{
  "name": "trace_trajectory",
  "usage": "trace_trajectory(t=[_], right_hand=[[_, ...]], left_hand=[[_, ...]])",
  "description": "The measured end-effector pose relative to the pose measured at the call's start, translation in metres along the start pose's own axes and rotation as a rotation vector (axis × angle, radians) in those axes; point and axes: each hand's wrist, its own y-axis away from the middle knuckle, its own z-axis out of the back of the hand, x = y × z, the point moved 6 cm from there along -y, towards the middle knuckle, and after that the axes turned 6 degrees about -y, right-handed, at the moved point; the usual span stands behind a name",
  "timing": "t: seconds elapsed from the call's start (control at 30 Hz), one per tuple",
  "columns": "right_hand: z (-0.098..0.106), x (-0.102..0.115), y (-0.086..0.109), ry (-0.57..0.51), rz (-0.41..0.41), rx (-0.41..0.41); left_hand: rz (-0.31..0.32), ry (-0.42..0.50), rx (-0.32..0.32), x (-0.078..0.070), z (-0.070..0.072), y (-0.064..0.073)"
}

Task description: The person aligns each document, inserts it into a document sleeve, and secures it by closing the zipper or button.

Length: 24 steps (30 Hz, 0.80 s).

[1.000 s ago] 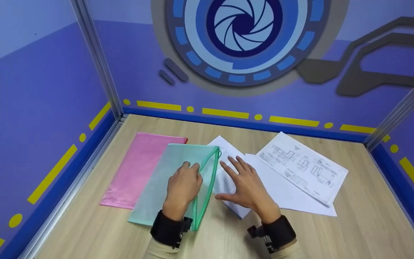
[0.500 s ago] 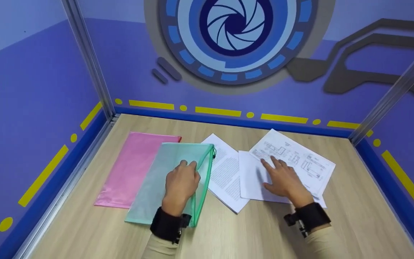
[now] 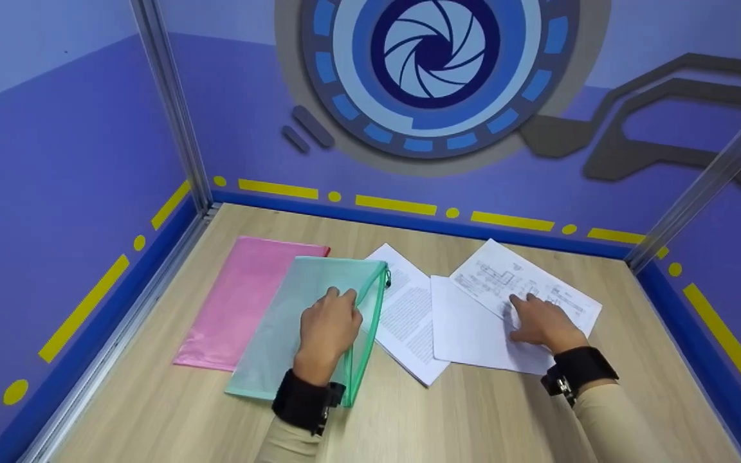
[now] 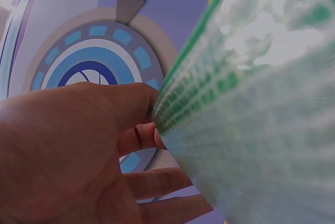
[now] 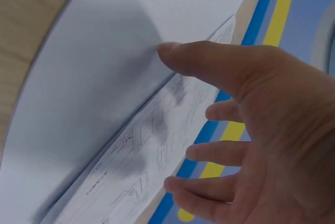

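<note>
In the head view my left hand [image 3: 329,328] pinches the upper layer of a green translucent zip pouch [image 3: 274,347] near its zippered right side. The left wrist view shows thumb and forefinger gripping the raised mesh sheet [image 4: 261,109] of that pouch. My right hand [image 3: 545,323] hovers over the right-hand papers, fingers spread and holding nothing. Beneath it lie a printed sheet with line drawings [image 3: 496,270] and a blank white sheet [image 3: 467,328] partly under it. The right wrist view has the thumb [image 5: 193,59] apart from the fingers, above the papers.
A pink pouch [image 3: 235,289] lies on the left, overlapped by the green one. Between pouch and blank sheet sits a text-printed paper stack [image 3: 406,321], its left part under the pouch. Blue-purple walls [image 3: 235,116] bound the wooden table [image 3: 448,424] at back and sides.
My right hand has moved rightward from over the text-printed stack to above the drawing sheet and blank sheet. The left hand keeps its pinch on the green pouch.
</note>
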Motion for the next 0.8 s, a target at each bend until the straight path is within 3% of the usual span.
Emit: trace_trajectory(t=[0.17, 0.33, 0.63, 0.8], right_hand=[[-0.001, -0.012, -0.006, -0.083, -0.089, 0.107], [-0.003, -0.024, -0.013, -0.159, -0.100, 0.167], [-0.003, -0.027, -0.020, -0.180, -0.113, 0.120], [-0.010, -0.022, -0.018, -0.135, -0.092, 0.079]], left_hand=[[0.016, 0.012, 0.037, 0.001, -0.004, -0.002], [0.018, 0.023, 0.048, 0.004, -0.006, -0.003], [0.021, 0.005, 0.070, 0.004, -0.009, -0.005], [0.025, -0.001, 0.085, 0.003, -0.011, -0.004]])
